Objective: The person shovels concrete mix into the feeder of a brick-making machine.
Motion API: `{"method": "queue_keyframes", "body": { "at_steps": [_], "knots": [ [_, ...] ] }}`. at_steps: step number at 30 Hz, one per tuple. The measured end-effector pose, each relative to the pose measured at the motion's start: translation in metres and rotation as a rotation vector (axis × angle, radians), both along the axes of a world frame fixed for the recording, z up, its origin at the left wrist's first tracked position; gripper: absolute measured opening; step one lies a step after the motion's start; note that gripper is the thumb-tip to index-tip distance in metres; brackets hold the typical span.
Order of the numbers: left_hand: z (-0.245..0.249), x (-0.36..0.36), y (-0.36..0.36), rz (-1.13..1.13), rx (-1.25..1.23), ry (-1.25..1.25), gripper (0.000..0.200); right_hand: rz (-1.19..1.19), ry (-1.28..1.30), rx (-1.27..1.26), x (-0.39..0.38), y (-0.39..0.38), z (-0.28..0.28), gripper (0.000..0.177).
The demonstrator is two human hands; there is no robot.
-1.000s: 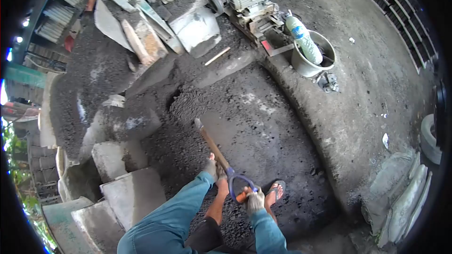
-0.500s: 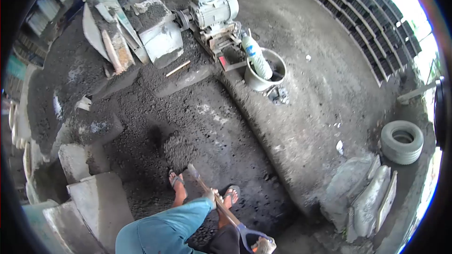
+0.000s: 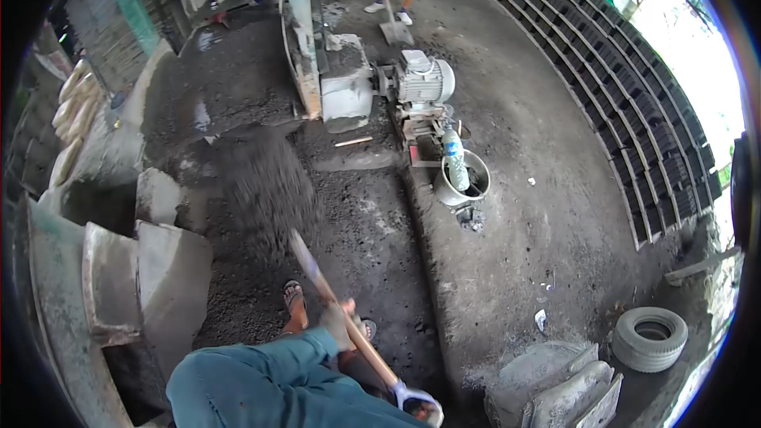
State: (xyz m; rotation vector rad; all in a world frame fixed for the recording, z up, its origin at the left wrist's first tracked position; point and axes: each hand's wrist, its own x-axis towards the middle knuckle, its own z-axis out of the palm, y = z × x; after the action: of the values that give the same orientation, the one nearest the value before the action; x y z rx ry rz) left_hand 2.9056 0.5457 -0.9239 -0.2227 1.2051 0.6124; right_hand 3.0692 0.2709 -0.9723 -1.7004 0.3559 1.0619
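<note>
While my left hand (image 3: 337, 323) clenches the pale wooden shaft of the shovel (image 3: 313, 269) at lower centre, my right hand (image 3: 426, 410) sits at its blue grip on the bottom edge, too cut off for me to tell its hold. I judge the work partway: one load of dark mix (image 3: 265, 182) blurs off the hidden blade at centre left, and plenty more covers the floor (image 3: 547, 214).

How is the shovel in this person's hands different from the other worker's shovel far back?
The near shovel is raised and tilted, its blade end blurred; the far shovel rests blade-down on the floor. The near one looks large, the far one tiny. Both are held by workers.
</note>
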Motion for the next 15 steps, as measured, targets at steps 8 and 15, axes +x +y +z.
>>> {"method": "queue_keyframes", "body": {
  "at_steps": [8,15],
  "knots": [
    [-0.062,-0.019,0.000,-0.267,0.028,-0.322,0.010,-0.127,0.290,-0.050,0.080,-0.136,-0.058,0.007],
    [-0.270,0.012,-0.134,-0.216,-0.513,-0.005,0.023,-0.050,-0.298,-0.495,-0.023,-0.079,0.076,0.017]
  ]
}}
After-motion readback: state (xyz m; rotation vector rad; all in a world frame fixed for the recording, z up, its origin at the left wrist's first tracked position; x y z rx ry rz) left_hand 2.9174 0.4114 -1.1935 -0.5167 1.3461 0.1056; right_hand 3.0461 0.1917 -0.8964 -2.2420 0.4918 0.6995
